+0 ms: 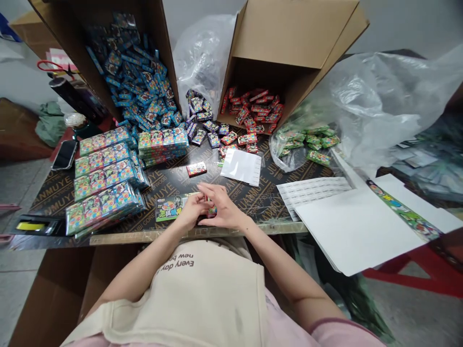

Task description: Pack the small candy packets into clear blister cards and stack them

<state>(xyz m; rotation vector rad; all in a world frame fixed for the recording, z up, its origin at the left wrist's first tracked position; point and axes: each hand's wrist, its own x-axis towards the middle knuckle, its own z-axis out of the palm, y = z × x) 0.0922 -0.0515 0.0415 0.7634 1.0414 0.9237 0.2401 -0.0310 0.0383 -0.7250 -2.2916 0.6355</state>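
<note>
Near the table's front edge my left hand (192,210) and my right hand (226,208) meet over a small red packet (211,210), which shows between their fingers. The fingers of my left hand are bent against the packet; my right hand curves round its far and right sides. Under and left of my left hand lies a flat printed card (167,208) with a cartoon figure. Just beyond my hands a red and white packet (196,168) rests on the dark table. A clear plastic sleeve with a white strip (241,166) lies behind my right hand.
Wrapped packs (103,183) are stacked at left, beside a phone (65,154). Cardboard boxes hold blue packets (144,86) and red packets (260,108). Purple packets (213,140) lie between them. Green packets (318,142), plastic bags (379,96) and white sheets (347,226) are at right.
</note>
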